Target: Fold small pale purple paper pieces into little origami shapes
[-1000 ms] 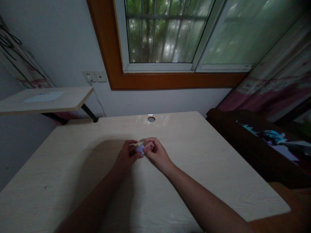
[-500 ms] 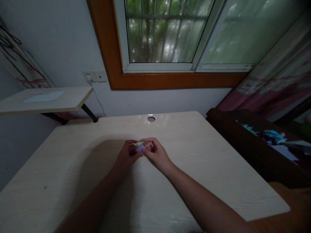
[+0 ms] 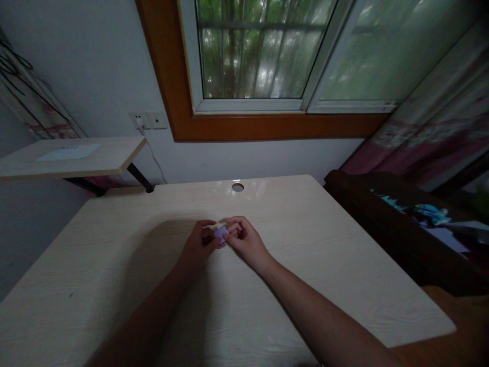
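Note:
Between my two hands is a small, flat purple piece (image 3: 220,233), perhaps paper; its exact kind is too small to make out. My left hand (image 3: 200,240) pinches it from the left, with the thumb along its lower edge. From the right, my right hand (image 3: 244,237) grips it between thumb and fingers, the thumb lying on its face. Both hands are over the middle of the pale wood-grain table (image 3: 305,275). My fingers cover part of the piece's edges.
A raised shelf (image 3: 114,158) on black legs stands at the back left, with a paper sheet (image 3: 69,152) on it. A round cable hole (image 3: 237,187) lies near the table's back edge. Right of the table is a dark wooden piece of furniture (image 3: 367,214) with items on it.
The purple piece has tilted a little, and more of its face shows. My left thumb has shifted slightly left and down; the right hand is nearly still.

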The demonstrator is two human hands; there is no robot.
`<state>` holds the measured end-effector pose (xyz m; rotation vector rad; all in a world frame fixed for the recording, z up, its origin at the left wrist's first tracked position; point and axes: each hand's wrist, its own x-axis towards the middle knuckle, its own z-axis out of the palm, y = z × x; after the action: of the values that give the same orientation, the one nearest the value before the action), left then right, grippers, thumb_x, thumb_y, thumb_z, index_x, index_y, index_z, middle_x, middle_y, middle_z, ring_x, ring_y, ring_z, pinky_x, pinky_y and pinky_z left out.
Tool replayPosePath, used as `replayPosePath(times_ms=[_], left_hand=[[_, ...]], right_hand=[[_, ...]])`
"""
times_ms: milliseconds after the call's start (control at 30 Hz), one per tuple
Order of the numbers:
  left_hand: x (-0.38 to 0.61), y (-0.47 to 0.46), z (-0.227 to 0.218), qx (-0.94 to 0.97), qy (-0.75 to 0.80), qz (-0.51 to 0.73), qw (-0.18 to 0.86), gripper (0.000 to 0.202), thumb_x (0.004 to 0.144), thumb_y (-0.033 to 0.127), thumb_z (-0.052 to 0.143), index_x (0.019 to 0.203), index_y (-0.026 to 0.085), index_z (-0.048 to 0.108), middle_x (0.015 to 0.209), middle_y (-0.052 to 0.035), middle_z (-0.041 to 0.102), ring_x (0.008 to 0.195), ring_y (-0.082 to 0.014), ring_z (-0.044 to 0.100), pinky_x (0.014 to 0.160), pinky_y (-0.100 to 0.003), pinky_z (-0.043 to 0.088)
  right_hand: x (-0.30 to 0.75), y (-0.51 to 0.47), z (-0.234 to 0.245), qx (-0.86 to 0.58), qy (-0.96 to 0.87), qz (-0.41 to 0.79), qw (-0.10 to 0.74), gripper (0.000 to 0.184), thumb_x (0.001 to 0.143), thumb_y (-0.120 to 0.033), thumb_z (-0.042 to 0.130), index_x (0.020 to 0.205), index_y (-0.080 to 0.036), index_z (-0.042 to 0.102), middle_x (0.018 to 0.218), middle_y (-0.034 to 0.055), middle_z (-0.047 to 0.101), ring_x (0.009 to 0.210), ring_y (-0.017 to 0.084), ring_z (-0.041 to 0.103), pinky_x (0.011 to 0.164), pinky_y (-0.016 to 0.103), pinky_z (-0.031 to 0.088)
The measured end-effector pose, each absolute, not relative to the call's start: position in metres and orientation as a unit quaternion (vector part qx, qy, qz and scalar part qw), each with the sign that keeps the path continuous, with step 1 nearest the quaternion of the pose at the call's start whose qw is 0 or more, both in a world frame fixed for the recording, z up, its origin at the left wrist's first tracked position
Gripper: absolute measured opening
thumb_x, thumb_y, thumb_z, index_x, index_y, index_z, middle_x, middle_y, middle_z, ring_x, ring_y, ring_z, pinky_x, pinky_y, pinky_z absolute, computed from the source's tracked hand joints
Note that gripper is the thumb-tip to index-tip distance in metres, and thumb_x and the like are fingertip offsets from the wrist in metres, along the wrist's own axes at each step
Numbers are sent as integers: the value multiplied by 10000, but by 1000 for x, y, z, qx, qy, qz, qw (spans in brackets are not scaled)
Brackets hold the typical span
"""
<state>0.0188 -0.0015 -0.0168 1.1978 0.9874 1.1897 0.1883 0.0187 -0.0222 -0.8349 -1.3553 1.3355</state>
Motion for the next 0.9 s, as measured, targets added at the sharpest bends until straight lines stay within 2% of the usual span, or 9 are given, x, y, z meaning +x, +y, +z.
replayPosePath(times_ms=[267,433,700,900], left_hand=[[18,0,-20,508,410,510,560,438,776,269,704,1135,198,464,752,35,641,705,-144,681,754,-324,555],[17,2,-25,520,438,507,530,527,716,284,775,1138,197,471,771,14,655,745,-162,673,727,-304,533],[18,2,-23,532,445,491,527,498,727,241,750,1146,201,483,747,34,618,694,-129,622,685,-272,503],[18,2,-23,541,433,490,529,470,742,213,728,1142,210,483,729,49,587,688,-120,613,708,-281,518]], right_hand=[[190,18,-21,-346,-566,558,498,364,786,-344,727,1094,-245,560,803,-2,653,702,157,625,656,293,489],[189,18,-24,-350,-576,543,501,363,782,-332,730,1092,-240,565,798,-3,651,687,146,609,644,280,476],[189,18,-23,-377,-573,523,506,302,783,-286,708,1050,-230,576,728,-20,640,652,142,584,629,271,455],[190,17,-20,-385,-562,521,514,273,784,-281,699,1021,-224,574,703,-25,629,644,143,572,623,272,442]])
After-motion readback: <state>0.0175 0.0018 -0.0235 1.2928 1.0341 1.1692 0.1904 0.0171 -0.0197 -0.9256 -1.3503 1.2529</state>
